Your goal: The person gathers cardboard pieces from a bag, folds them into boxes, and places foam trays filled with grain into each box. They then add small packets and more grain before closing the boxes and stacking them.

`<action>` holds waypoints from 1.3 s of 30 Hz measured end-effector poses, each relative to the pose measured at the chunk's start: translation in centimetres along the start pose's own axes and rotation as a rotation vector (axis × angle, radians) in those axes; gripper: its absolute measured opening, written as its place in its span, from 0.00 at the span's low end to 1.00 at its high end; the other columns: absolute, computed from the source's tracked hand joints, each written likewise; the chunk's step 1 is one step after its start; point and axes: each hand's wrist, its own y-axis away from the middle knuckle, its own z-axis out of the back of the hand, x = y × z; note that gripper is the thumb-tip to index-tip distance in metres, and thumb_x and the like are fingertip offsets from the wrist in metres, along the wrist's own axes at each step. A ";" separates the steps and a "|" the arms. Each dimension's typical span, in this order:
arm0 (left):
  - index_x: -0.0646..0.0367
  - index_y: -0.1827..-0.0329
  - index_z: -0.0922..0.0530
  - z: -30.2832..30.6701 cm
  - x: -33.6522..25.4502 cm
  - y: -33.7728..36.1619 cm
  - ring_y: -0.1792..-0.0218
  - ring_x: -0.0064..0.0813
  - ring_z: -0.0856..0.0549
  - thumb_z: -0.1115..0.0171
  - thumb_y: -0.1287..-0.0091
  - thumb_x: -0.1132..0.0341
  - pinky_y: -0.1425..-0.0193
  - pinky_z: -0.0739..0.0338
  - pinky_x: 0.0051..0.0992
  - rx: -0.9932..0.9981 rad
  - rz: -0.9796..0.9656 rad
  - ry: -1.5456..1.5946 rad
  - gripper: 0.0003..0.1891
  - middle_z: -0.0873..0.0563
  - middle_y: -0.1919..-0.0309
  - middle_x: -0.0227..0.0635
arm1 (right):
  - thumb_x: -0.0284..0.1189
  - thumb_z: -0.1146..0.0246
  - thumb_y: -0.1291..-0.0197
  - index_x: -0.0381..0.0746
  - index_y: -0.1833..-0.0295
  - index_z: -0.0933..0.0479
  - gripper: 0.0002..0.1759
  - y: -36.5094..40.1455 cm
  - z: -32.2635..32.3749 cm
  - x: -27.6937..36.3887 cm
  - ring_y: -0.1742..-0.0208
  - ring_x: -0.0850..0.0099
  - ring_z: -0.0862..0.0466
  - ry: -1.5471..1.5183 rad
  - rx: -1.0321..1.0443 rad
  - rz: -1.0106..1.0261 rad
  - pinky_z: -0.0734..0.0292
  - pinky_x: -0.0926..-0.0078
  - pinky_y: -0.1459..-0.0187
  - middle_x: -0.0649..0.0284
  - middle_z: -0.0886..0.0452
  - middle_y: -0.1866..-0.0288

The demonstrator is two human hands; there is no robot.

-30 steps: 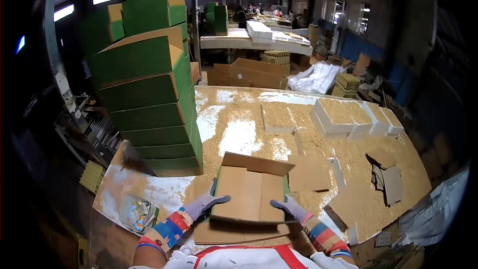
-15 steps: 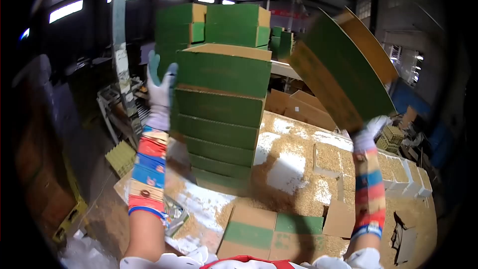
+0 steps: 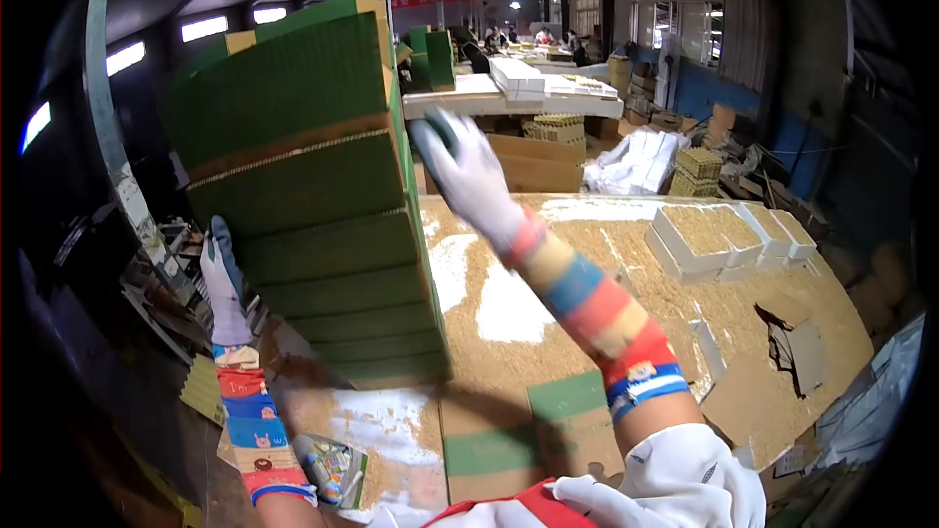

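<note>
A tall stack of green cardboard boxes (image 3: 313, 191) stands just ahead of me on the left, leaning slightly in the view. My left hand (image 3: 222, 279), gloved in white and grey, is at the stack's left side with fingers stretched upward. My right hand (image 3: 474, 176), in a matching glove, is just beyond the stack's right edge. Its fingers are apart, somewhat blurred, and hold nothing. Below lies a flattened brown and green cardboard piece (image 3: 489, 469) on the work table.
Loose grain-like material covers much of the table (image 3: 509, 313). White foam boxes (image 3: 699, 244) filled with it sit at right. Brown cartons (image 3: 533, 161), a white sack (image 3: 636, 161) and stacked egg trays (image 3: 696, 171) lie beyond. A post (image 3: 108, 127) rises at left. People work far back.
My view has turned right. The green box that was tilted in my right hand is no longer there, and that hand has moved left, close to the stack. My left hand sits lower along it.
</note>
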 end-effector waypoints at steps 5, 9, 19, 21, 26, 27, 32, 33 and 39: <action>0.67 0.31 0.35 -6.1 -10.2 12.2 0.33 0.34 0.30 0.49 0.28 0.70 0.30 0.37 0.31 -0.159 -0.333 -0.040 0.23 0.30 0.34 0.45 | 0.59 0.38 0.47 0.40 0.26 0.43 0.50 29.4 14.4 11.9 0.32 0.37 0.38 -0.230 1.101 -0.236 0.46 0.39 0.32 0.37 0.43 0.28; 0.61 0.31 0.35 -9.7 -10.4 27.2 0.34 0.52 0.33 0.33 0.43 0.61 0.29 0.40 0.46 0.534 -0.462 -0.344 0.36 0.34 0.34 0.51 | 0.53 0.45 0.41 0.46 0.24 0.47 0.43 43.5 25.3 17.8 0.27 0.47 0.40 0.109 1.381 -0.148 0.49 0.42 0.30 0.48 0.42 0.26; 0.45 0.21 0.52 -12.9 -15.8 33.2 0.25 0.62 0.51 0.46 0.47 0.24 0.23 0.54 0.48 2.000 -0.089 -0.428 0.55 0.50 0.26 0.61 | 0.45 0.42 0.38 0.44 0.40 0.28 0.24 27.5 29.9 11.9 0.51 0.67 0.21 -0.195 1.215 -0.147 0.26 0.69 0.53 0.63 0.23 0.53; 0.48 0.22 0.51 -12.6 -16.8 32.7 0.25 0.62 0.50 0.46 0.46 0.25 0.24 0.54 0.49 1.991 -0.219 -0.522 0.55 0.50 0.26 0.62 | 0.45 0.43 0.37 0.44 0.41 0.27 0.23 27.8 29.3 11.8 0.54 0.66 0.20 -0.237 1.210 -0.146 0.27 0.68 0.54 0.62 0.22 0.56; 0.51 0.22 0.49 -11.1 -19.1 31.7 0.26 0.63 0.47 0.45 0.41 0.29 0.24 0.52 0.47 1.880 -0.328 -0.514 0.51 0.46 0.28 0.66 | 0.42 0.39 0.41 0.46 0.45 0.26 0.20 25.3 29.9 13.4 0.57 0.65 0.21 -0.136 1.073 -0.166 0.28 0.67 0.55 0.64 0.23 0.59; 0.51 0.22 0.50 -10.8 -20.1 30.6 0.27 0.63 0.46 0.45 0.41 0.30 0.24 0.51 0.46 1.842 -0.277 -0.467 0.50 0.46 0.28 0.67 | 0.40 0.37 0.43 0.47 0.46 0.25 0.19 23.7 30.2 13.2 0.58 0.67 0.20 -0.059 1.026 -0.184 0.28 0.67 0.56 0.65 0.23 0.61; 0.54 0.24 0.43 -9.9 -25.6 23.6 0.30 0.42 0.32 0.49 0.28 0.48 0.27 0.41 0.30 1.858 0.209 -0.097 0.33 0.32 0.31 0.51 | 0.37 0.32 0.50 0.49 0.57 0.23 0.14 16.6 31.4 12.4 0.66 0.68 0.20 -0.015 0.920 -0.209 0.28 0.68 0.61 0.68 0.24 0.70; 0.58 0.26 0.39 -9.9 -24.5 23.9 0.31 0.32 0.31 0.55 0.23 0.54 0.27 0.40 0.28 1.888 0.151 -0.016 0.27 0.28 0.31 0.41 | 0.41 0.32 0.50 0.49 0.58 0.23 0.15 17.3 30.5 11.7 0.67 0.67 0.20 -0.062 0.868 -0.201 0.28 0.68 0.63 0.67 0.25 0.71; 0.62 0.31 0.33 -10.7 -14.4 26.5 0.34 0.30 0.28 0.52 0.25 0.49 0.29 0.36 0.29 1.733 0.325 -0.030 0.29 0.27 0.33 0.42 | 0.47 0.35 0.46 0.46 0.42 0.27 0.28 20.7 25.1 11.4 0.58 0.64 0.22 0.009 0.959 -0.178 0.30 0.64 0.55 0.62 0.24 0.63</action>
